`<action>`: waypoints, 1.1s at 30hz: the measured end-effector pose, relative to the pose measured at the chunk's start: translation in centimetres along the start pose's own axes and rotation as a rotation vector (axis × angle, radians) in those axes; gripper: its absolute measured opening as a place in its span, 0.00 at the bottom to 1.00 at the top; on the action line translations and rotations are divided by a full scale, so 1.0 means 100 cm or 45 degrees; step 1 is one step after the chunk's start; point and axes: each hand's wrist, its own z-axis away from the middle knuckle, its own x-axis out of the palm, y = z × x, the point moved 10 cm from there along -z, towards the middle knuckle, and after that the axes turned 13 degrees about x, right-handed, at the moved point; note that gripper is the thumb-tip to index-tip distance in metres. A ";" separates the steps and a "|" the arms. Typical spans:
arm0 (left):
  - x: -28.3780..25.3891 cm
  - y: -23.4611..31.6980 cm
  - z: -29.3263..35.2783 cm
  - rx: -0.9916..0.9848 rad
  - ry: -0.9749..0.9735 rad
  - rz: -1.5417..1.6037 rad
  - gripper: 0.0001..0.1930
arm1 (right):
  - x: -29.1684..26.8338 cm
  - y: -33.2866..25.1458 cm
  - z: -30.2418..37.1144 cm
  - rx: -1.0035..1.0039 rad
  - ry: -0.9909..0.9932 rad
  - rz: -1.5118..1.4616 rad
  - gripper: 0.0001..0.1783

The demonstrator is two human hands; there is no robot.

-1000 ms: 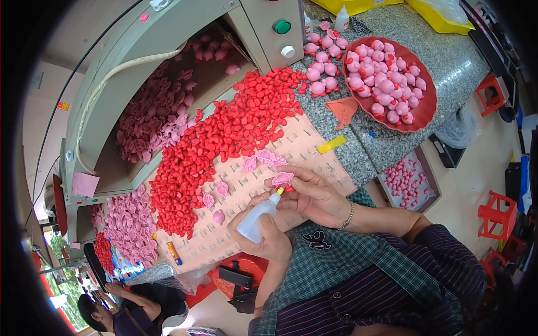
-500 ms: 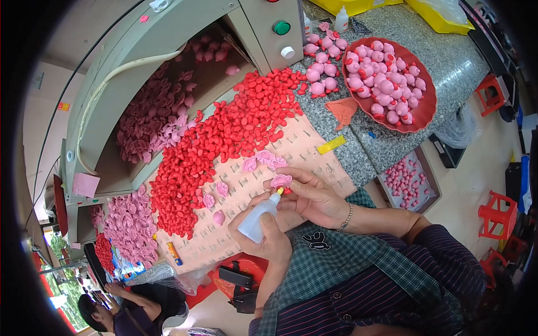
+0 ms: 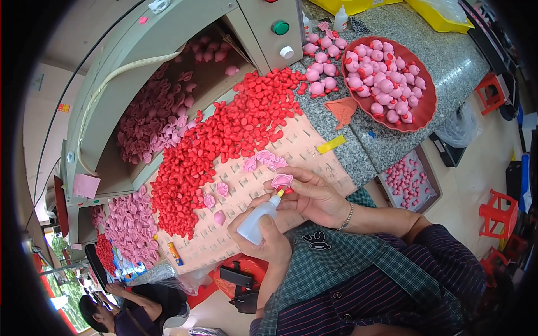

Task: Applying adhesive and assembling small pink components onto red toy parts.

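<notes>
My left hand (image 3: pixel 269 238) is closed round a white squeeze bottle (image 3: pixel 255 225), tilted so its yellow tip points up toward my right hand. Between the fingers and thumb of my right hand (image 3: pixel 316 197) is a pink piece with a wavy rim (image 3: pixel 282 180), a bit of red showing just below it. The bottle's tip meets or nearly meets that red part; I cannot tell which. More pink wavy pieces (image 3: pixel 263 160) lie on the perforated belt (image 3: pixel 235 187) just beyond my hands. A rounded pink piece (image 3: pixel 219 217) rests left of the bottle.
A heap of small red parts (image 3: pixel 224 134) covers the belt's far side, before the machine opening (image 3: pixel 162 106). At the right stands a red bowl (image 3: pixel 423 115) of pink-and-red figures. A tray (image 3: pixel 434 193) of pink parts sits lower right. Another person (image 3: pixel 131 313) is at lower left.
Almost nothing differs. Both hands hold the same things in nearly the same place, with only a slight shift of the bottle and the pink piece.
</notes>
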 end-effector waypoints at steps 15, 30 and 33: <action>0.003 0.004 -0.002 0.017 -0.034 -0.050 0.16 | -0.002 0.000 0.000 -0.012 0.007 0.047 0.23; 0.008 0.014 -0.004 0.048 -0.128 -0.053 0.14 | -0.004 0.002 -0.001 -0.040 -0.007 0.073 0.22; 0.008 0.014 -0.005 0.049 -0.137 -0.060 0.14 | -0.005 0.002 -0.001 -0.046 -0.005 0.078 0.22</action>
